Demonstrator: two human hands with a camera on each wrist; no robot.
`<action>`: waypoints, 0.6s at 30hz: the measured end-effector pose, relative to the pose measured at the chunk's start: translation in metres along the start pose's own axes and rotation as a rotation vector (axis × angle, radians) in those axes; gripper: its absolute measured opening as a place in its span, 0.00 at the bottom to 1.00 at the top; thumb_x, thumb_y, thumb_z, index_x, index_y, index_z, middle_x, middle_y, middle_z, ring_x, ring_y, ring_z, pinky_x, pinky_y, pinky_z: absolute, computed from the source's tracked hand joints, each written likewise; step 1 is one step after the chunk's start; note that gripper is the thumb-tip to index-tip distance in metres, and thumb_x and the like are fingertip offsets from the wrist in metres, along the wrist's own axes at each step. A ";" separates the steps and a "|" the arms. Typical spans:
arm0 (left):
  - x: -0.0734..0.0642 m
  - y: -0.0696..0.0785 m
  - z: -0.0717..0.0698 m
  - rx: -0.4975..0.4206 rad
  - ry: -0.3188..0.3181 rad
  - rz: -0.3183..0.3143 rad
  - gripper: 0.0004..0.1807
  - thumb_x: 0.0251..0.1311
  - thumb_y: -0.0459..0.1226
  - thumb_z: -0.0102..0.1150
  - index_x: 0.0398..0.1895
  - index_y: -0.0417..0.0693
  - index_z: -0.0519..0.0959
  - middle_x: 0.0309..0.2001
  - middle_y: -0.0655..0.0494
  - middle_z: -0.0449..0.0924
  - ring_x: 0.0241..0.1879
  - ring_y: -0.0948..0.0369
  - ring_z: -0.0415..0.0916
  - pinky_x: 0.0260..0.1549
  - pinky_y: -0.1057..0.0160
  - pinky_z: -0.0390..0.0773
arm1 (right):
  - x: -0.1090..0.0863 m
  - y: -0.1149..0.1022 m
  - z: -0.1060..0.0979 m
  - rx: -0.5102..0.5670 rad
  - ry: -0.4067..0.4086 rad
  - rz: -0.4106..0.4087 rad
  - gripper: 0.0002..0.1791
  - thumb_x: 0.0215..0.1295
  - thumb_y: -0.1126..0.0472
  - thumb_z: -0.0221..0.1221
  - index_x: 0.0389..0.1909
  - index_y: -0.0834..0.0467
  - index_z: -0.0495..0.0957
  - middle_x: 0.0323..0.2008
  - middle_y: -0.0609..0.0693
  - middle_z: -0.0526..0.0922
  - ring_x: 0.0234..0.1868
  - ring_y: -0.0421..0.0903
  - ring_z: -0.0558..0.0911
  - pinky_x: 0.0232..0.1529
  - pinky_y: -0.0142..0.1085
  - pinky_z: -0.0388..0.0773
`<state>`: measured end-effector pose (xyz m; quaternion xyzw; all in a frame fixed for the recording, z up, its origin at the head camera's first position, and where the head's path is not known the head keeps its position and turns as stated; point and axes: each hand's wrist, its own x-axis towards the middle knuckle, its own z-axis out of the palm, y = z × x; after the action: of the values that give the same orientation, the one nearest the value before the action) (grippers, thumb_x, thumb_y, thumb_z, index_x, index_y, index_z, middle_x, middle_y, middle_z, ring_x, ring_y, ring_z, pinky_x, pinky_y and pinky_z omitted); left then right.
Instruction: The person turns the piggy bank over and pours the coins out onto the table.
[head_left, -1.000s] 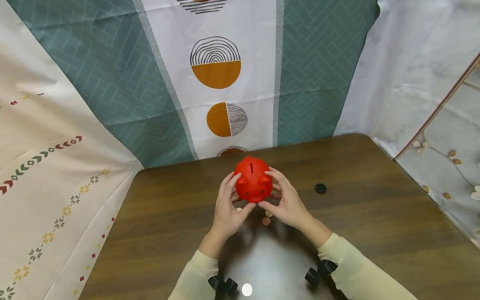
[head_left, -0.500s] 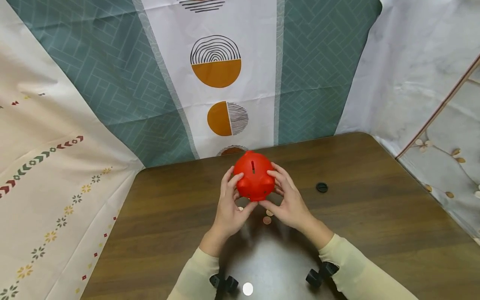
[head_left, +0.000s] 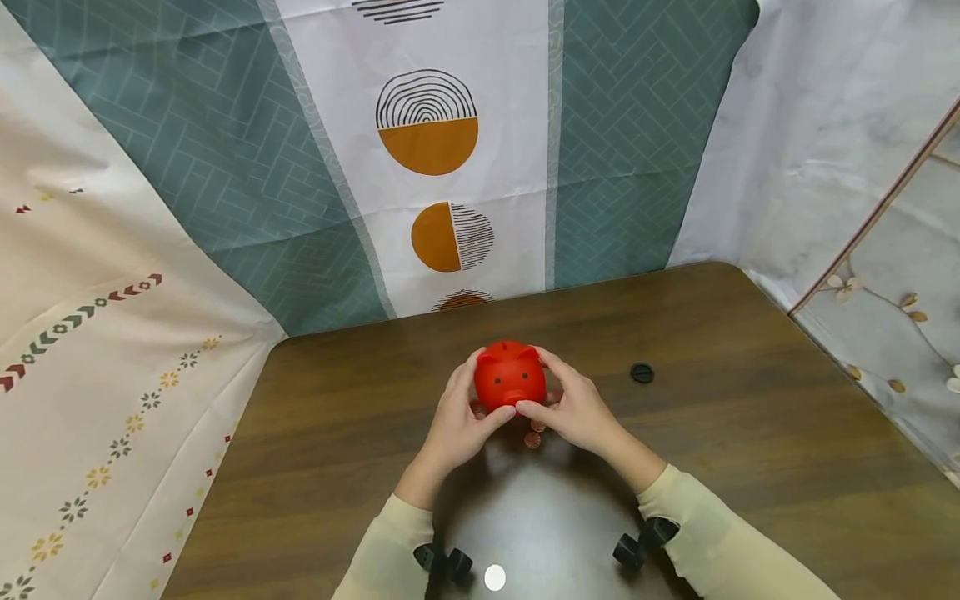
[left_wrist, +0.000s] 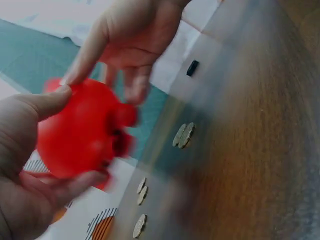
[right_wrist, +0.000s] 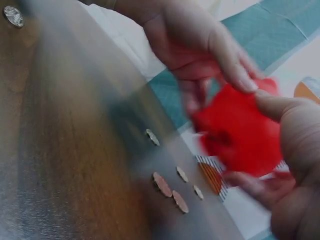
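Observation:
Both hands hold a red piggy bank [head_left: 510, 377] between them above the table, its two-eyed face turned toward me and its slotted top facing away. My left hand [head_left: 459, 418] wraps its left side, thumb at the snout. On the right side my right hand [head_left: 573, 408] grips it the same way, the two thumb tips close together. Both wrist views show the bank [left_wrist: 75, 132] blurred, held over the tabletop. Copper-coloured coins [head_left: 532, 440] lie just below it, and the right wrist view shows several coins [right_wrist: 161, 184] scattered there. The bank partly hides the coins in the head view.
A round black cap [head_left: 642, 372] lies on the wooden table [head_left: 337, 467] to the right of the hands. Near the front edge is a bright white disc [head_left: 495, 577]. Patterned cloths [head_left: 630, 150] hang behind the table and along both sides.
The piggy bank has tipped from slot toward me to face toward me and come lower and nearer. Both hands keep their hold and turn with it. The coins and cap stay put.

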<state>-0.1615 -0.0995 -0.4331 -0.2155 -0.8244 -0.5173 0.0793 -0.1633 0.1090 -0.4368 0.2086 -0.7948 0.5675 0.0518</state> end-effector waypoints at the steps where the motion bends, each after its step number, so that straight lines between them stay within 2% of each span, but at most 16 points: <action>1: 0.000 0.001 0.000 -0.012 0.021 0.063 0.46 0.52 0.42 0.71 0.72 0.61 0.56 0.69 0.54 0.56 0.53 0.51 0.73 0.40 0.59 0.82 | 0.000 -0.001 0.000 -0.035 0.025 -0.073 0.44 0.52 0.52 0.72 0.70 0.43 0.61 0.64 0.49 0.67 0.43 0.51 0.84 0.40 0.38 0.83; 3: 0.001 0.004 0.000 -0.031 0.056 0.186 0.46 0.51 0.37 0.72 0.72 0.53 0.56 0.72 0.50 0.51 0.57 0.49 0.72 0.43 0.55 0.82 | 0.001 -0.003 -0.001 -0.093 0.081 -0.210 0.45 0.51 0.57 0.73 0.70 0.48 0.62 0.68 0.52 0.62 0.50 0.53 0.81 0.43 0.41 0.82; 4: 0.002 0.007 -0.001 -0.024 0.072 0.216 0.46 0.51 0.37 0.72 0.72 0.51 0.56 0.73 0.50 0.49 0.56 0.49 0.73 0.42 0.55 0.82 | 0.002 -0.004 -0.002 -0.111 0.102 -0.241 0.45 0.51 0.57 0.73 0.70 0.50 0.62 0.69 0.53 0.61 0.52 0.53 0.80 0.44 0.41 0.82; 5: 0.003 0.009 -0.002 -0.009 0.083 0.220 0.46 0.52 0.38 0.71 0.72 0.50 0.56 0.73 0.50 0.50 0.54 0.50 0.75 0.42 0.56 0.82 | 0.003 -0.005 -0.003 -0.110 0.106 -0.245 0.44 0.52 0.57 0.72 0.70 0.51 0.62 0.69 0.53 0.62 0.52 0.52 0.80 0.43 0.41 0.82; 7: 0.005 0.011 -0.003 0.037 0.079 0.173 0.45 0.54 0.42 0.70 0.73 0.50 0.56 0.70 0.52 0.57 0.46 0.52 0.77 0.37 0.60 0.83 | 0.005 -0.007 -0.005 -0.073 0.082 -0.163 0.43 0.54 0.54 0.71 0.70 0.51 0.62 0.65 0.52 0.66 0.44 0.51 0.84 0.36 0.39 0.83; 9: 0.005 0.012 -0.005 0.076 0.042 0.063 0.46 0.54 0.48 0.69 0.74 0.54 0.55 0.66 0.55 0.62 0.35 0.55 0.76 0.31 0.65 0.82 | 0.004 -0.007 -0.007 -0.032 0.037 -0.006 0.43 0.54 0.47 0.69 0.70 0.48 0.62 0.62 0.48 0.70 0.36 0.47 0.86 0.31 0.36 0.83; 11: 0.005 0.011 -0.005 0.091 0.005 -0.019 0.47 0.54 0.51 0.68 0.74 0.56 0.55 0.63 0.56 0.66 0.30 0.55 0.74 0.29 0.66 0.81 | 0.003 -0.006 -0.008 -0.011 0.003 0.109 0.44 0.54 0.43 0.69 0.70 0.47 0.62 0.60 0.46 0.71 0.30 0.46 0.86 0.28 0.35 0.82; 14: 0.003 0.008 -0.005 0.076 -0.018 -0.052 0.48 0.54 0.52 0.68 0.75 0.56 0.53 0.65 0.53 0.65 0.30 0.53 0.75 0.30 0.64 0.82 | 0.002 -0.004 -0.008 -0.005 -0.013 0.144 0.46 0.52 0.41 0.69 0.71 0.48 0.61 0.64 0.47 0.68 0.32 0.46 0.86 0.32 0.36 0.83; 18: 0.002 0.006 -0.002 0.062 0.007 -0.028 0.48 0.53 0.50 0.69 0.74 0.61 0.53 0.64 0.57 0.64 0.31 0.55 0.76 0.31 0.65 0.82 | 0.002 -0.002 -0.005 -0.010 0.016 0.086 0.44 0.52 0.43 0.70 0.70 0.44 0.62 0.64 0.46 0.67 0.31 0.46 0.86 0.34 0.35 0.83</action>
<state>-0.1611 -0.0990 -0.4267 -0.1996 -0.8427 -0.4933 0.0817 -0.1652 0.1128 -0.4330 0.1694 -0.8054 0.5669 0.0349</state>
